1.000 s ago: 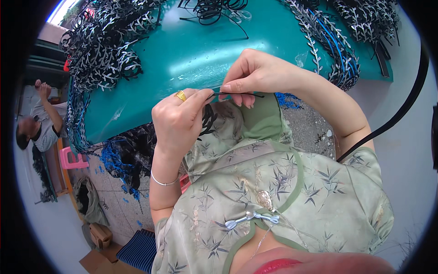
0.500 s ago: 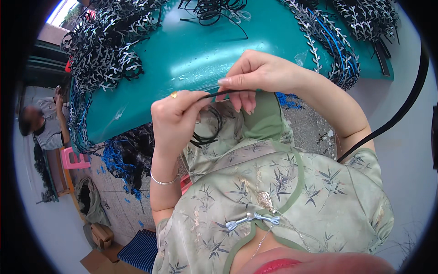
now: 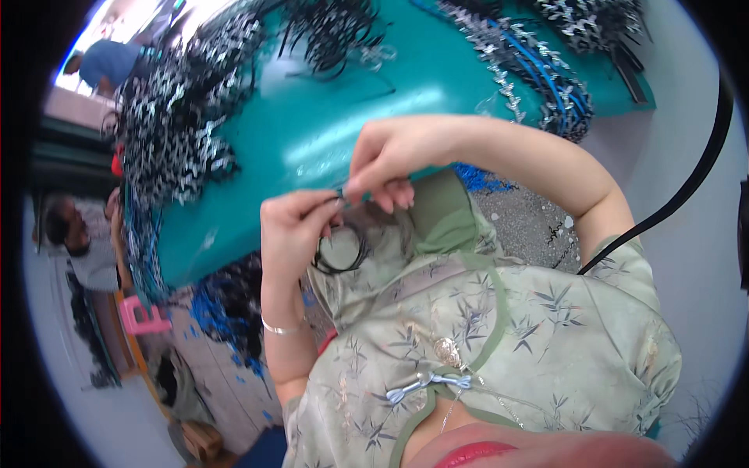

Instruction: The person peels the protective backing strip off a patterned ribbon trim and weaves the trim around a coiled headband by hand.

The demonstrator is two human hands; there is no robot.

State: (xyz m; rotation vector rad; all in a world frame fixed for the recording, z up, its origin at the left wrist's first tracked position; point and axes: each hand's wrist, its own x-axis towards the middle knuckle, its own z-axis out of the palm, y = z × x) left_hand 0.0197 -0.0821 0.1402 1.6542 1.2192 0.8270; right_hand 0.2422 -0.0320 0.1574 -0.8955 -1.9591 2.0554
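Note:
My left hand (image 3: 295,228) is closed in a pinch on a thin black cord (image 3: 341,270), whose loops hang below its fingers above my lap. Almost touching it, my right hand (image 3: 388,162) pinches the same cord just beyond the left fingertips, its other fingers curled. Only a very short bit of cord shows between the two pinches. Both hands are over the near edge of the teal-covered table (image 3: 273,179).
Piles of black cord with silver leaf trim (image 3: 175,117) lie at the table's left. A tangle of black cords (image 3: 331,35) sits at the back, more leaf trim (image 3: 538,62) at the right. A pink stool (image 3: 144,316) and another person (image 3: 90,242) are at the left.
My right hand has come left and down, drawing close to the left hand; the cord stretch between them has shortened. The view has shifted, and a person in blue shows at the upper left.

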